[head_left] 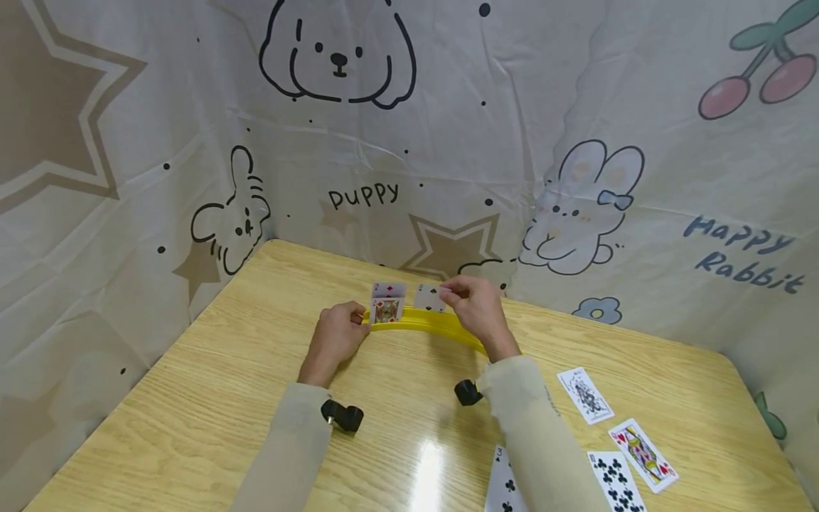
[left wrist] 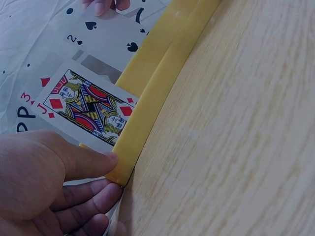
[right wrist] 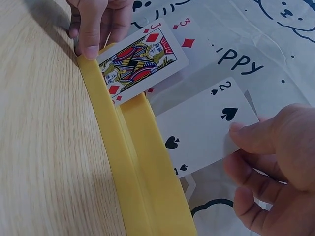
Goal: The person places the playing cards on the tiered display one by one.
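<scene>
A curved yellow card holder [head_left: 419, 320] lies on the table, its left end pinched between the thumb and fingers of my left hand [head_left: 335, 340]. Near that end the jack of diamonds [left wrist: 88, 108] stands in the front slot, with the three of diamonds [head_left: 389, 288] upright behind it. My right hand [head_left: 476, 309] pinches the two of spades [right wrist: 206, 130] by its right edge. The card's lower edge is at the holder's rear slot, to the right of the diamonds.
Face up at the right of the table lie a joker [head_left: 585, 395], a queen of hearts [head_left: 643, 455] and a ten of clubs [head_left: 617, 483]. A three of clubs [head_left: 505, 487] is partly under the right sleeve. A printed cloth [head_left: 448, 142] hangs behind the table.
</scene>
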Tool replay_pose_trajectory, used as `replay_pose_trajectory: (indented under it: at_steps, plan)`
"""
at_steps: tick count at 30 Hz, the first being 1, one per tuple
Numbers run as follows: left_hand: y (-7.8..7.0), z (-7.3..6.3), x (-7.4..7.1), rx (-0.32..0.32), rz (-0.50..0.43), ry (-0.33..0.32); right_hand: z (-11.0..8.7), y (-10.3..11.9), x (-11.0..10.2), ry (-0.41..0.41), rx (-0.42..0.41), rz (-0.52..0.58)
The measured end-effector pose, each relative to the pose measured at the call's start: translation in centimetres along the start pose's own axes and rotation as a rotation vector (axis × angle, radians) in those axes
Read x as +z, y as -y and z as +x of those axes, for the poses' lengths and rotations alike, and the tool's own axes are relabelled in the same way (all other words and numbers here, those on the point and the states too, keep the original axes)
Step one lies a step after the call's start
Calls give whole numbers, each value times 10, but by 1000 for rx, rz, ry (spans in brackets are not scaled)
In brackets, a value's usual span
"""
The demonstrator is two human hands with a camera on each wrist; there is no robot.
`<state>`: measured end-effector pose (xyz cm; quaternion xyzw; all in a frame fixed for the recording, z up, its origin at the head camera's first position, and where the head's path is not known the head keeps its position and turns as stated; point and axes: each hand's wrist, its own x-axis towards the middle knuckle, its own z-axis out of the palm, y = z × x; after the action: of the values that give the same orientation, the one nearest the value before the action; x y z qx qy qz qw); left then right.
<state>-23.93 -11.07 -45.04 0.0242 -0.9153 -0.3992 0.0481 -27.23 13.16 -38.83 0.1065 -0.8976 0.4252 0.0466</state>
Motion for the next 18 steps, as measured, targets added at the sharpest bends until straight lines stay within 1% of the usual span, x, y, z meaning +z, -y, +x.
replay_pose_trajectory:
  at_steps: [6, 14, 18]
  plan:
    - [-1, -2, -1, -10, -9, 16, -3, -1, -4, 1, -6, -29]
    - [1, -1, 1, -5, 1, 27, -10, -2, -16, 2, 32, -39]
    - [1, 0, -1, 5, -2, 30, -15, -4, -22, -6, 13, -51]
